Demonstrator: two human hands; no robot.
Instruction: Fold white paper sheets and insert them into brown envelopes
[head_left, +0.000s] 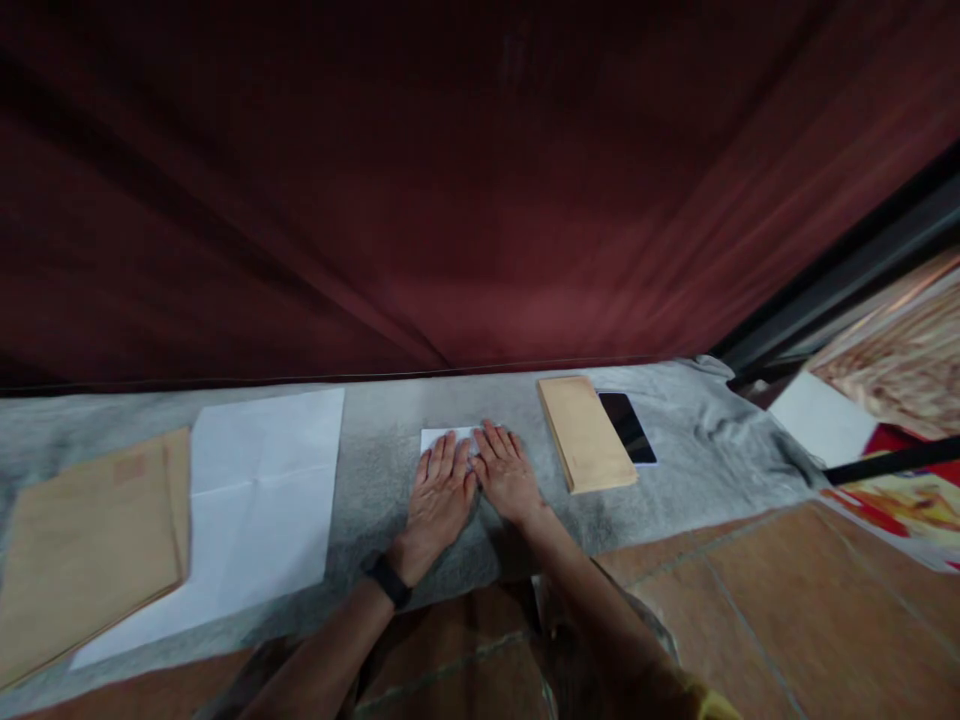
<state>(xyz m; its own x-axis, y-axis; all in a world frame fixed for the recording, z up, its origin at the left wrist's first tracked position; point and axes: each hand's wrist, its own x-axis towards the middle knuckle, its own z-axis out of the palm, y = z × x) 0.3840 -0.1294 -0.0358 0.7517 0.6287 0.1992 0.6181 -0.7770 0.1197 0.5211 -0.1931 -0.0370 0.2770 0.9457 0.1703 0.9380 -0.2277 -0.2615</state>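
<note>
My left hand (439,495) and my right hand (508,472) lie flat side by side, fingers stretched out, pressing on a small folded white paper (435,438) on a grey cloth (375,480). Only the paper's far left corner shows past my fingers. A dark band sits on my left wrist. Neither hand holds anything.
A stack of brown envelopes (585,432) lies right of my hands, a black phone (627,427) beside it. Large white sheets (255,500) and big brown envelopes (86,545) lie at the left. A dark red curtain (450,180) hangs behind. Tiled floor (750,600) is below.
</note>
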